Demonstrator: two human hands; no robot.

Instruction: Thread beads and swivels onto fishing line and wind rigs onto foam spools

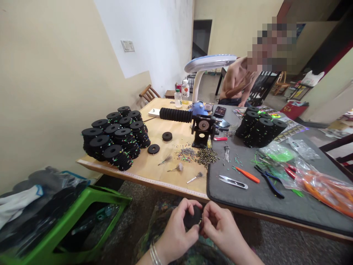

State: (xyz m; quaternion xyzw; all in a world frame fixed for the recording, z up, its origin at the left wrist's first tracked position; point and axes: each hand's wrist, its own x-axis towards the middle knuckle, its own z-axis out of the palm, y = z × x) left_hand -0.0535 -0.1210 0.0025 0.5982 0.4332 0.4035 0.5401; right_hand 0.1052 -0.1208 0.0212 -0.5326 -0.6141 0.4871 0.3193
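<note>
In front of the table edge, my left hand [178, 233] is closed round a small round black foam spool [193, 218], thumb on its near side. My right hand [219, 225] pinches at the spool's right rim. A tiny pale bit shows by those fingertips, too small to name. Beyond my hands, thread snips [234, 182] and an orange-handled tool [246, 174] lie on the grey mat [217, 191]. Small brown-black beads [206, 156] are heaped on the wood, near a loose foam spool [153, 148] and several short bundles with fine bristles, such as one [194, 178].
Stacked black spools with coloured bits [118, 156] stand left; more [250, 127] stand right. A black device [203, 129] carries a row of foam discs [176, 115] beside a lamp [211, 63]. Pliers [270, 182] lie right. A person [237, 81] sits beyond. A green stool [85, 200] stands lower left.
</note>
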